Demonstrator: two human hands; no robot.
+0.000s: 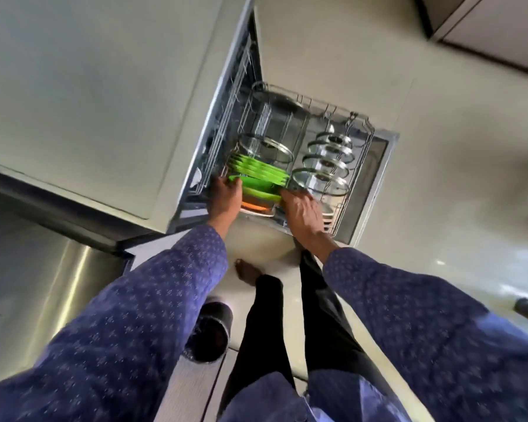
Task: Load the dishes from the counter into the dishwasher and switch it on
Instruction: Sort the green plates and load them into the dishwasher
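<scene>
The dishwasher's lower rack [367,147] is pulled out over the open door [387,166]. Several green plates [258,169] stand in its left rows. Glass lids [323,178] stand on the right, and a large lid [275,100] sits at the back. My left hand [224,197] grips the left edge of a green plate [256,183] at the front of the rack. My right hand [302,213] holds the same plate's right edge. An orange-rimmed dish [255,207] shows just beneath it.
The counter top [89,102] fills the upper left, beside the dishwasher's opening. A steel sink [58,284] lies at lower left. A black cylindrical container [209,333] stands on the floor near my legs. Pale floor tiles stretch to the right.
</scene>
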